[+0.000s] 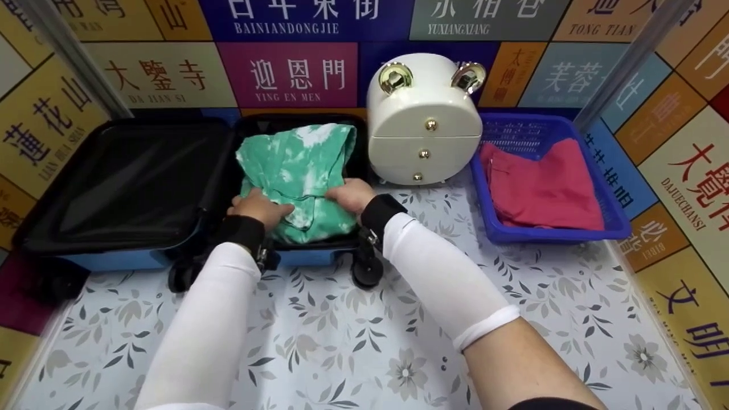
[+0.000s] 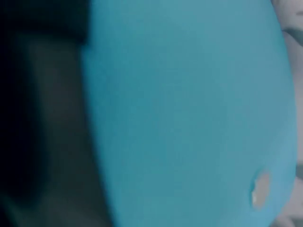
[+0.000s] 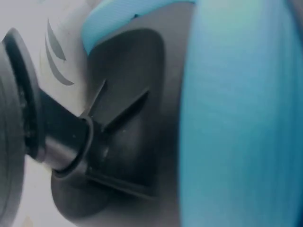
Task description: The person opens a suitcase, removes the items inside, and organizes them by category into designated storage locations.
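A green-and-white tie-dye garment (image 1: 302,165), folded into a bundle, lies in the right half of an open suitcase (image 1: 296,259). My left hand (image 1: 259,208) grips its near left side, the thumb stretched across the cloth and the fingers down at the edge. On the right side, my right hand (image 1: 353,195) pinches the garment by a fold. Both wrists hang over the suitcase's near rim. The left wrist view is filled by the blue suitcase shell (image 2: 189,113); the right wrist view shows a black caster wheel (image 3: 12,137) beside the shell. Neither wrist view shows the hands.
The suitcase's other half (image 1: 136,188) lies open at the left, with a black lining. A white rounded drawer box (image 1: 424,119) with gold ears stands right of the suitcase. Farther right, a blue plastic basket (image 1: 547,234) holds a folded red cloth (image 1: 541,188). Printed panels (image 1: 302,74) border the floral surface.
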`<state>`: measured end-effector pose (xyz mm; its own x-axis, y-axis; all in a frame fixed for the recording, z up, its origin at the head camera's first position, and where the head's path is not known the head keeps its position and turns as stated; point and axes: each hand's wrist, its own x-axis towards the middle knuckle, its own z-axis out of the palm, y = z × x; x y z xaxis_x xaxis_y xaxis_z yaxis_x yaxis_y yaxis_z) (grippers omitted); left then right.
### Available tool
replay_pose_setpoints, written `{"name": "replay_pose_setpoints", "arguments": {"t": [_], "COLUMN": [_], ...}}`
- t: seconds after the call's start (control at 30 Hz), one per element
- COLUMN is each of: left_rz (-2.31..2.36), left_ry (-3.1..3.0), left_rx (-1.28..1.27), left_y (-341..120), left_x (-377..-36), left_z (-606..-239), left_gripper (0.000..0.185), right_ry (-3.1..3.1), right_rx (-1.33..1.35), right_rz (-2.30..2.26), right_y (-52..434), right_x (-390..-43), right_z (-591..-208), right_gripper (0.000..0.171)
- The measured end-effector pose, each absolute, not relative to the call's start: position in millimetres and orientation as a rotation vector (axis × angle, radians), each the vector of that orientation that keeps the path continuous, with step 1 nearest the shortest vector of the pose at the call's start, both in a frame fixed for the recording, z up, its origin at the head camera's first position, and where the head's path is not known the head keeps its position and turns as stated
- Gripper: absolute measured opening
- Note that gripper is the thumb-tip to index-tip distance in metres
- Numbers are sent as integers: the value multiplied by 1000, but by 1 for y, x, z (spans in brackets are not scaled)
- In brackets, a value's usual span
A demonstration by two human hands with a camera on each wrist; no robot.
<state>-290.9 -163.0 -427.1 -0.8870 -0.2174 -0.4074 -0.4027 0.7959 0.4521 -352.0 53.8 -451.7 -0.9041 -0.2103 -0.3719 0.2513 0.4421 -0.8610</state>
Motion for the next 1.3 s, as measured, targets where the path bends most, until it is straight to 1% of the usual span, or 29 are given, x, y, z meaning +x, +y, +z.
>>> {"name": "replay_pose_setpoints", "arguments": {"t": [0.13, 0.17, 0.2, 0.27, 0.33, 0.4, 0.47, 0.57, 0.73, 0.83, 0.93, 1.0, 1.17, 1.23, 1.3], "left_rz": [841, 855, 881, 941, 1005, 1079, 1146, 1235, 1296, 1300, 1300, 1317, 1563, 1703, 1852], "left_ry": [2621, 2617, 2609, 2602, 2605, 2618, 2630, 2613, 2623, 2666, 2700, 2723, 2637, 2544, 2440], "left_rx": [-459, -456, -451, -442, -425, -421, -431, -484, -488, -456, -484, -508, -604, -666, -737], "left_y": [-164, -165, -165, -167, -169, -170, -172, -174, -178, -180, -179, -179, -182, -183, -181], "left_x": [-294, -294, -295, -296, -297, -297, -297, -295, -291, -289, -287, -286, -282, -281, -280], "left_z": [-427, -428, -428, -429, -429, -428, -426, -423, -421, -420, -419, -418, -412, -410, -410], "left_gripper": [101, 100, 99, 96, 92, 89, 87, 85, 77, 73, 70, 67, 62, 56, 46], "right_ry": [2297, 2321, 2342, 2360, 2341, 2294, 2245, 2159, 2050, 2161, 2284, 2273, 2160, 2198, 2278], "right_rx": [48, 44, 36, 30, 47, 91, 147, 208, 256, 198, 123, 110, 166, 165, 142], "right_rz": [-1394, -1366, -1346, -1353, -1425, -1531, -1619, -1694, -1689, -1594, -1528, -1578, -1779, -1759, -1672], "right_y": [53, 53, 53, 53, 52, 51, 50, 49, 51, 52, 50, 48, 45, 46, 48], "right_x": [-352, -351, -351, -351, -350, -349, -347, -345, -345, -344, -344, -344, -344, -345, -345], "right_z": [-452, -452, -453, -453, -452, -450, -448, -443, -436, -434, -434, -435, -435, -434, -434], "right_gripper": [78, 82, 82, 76, 66, 55, 49, 49, 55, 51, 48, 50, 50, 49, 48]}}
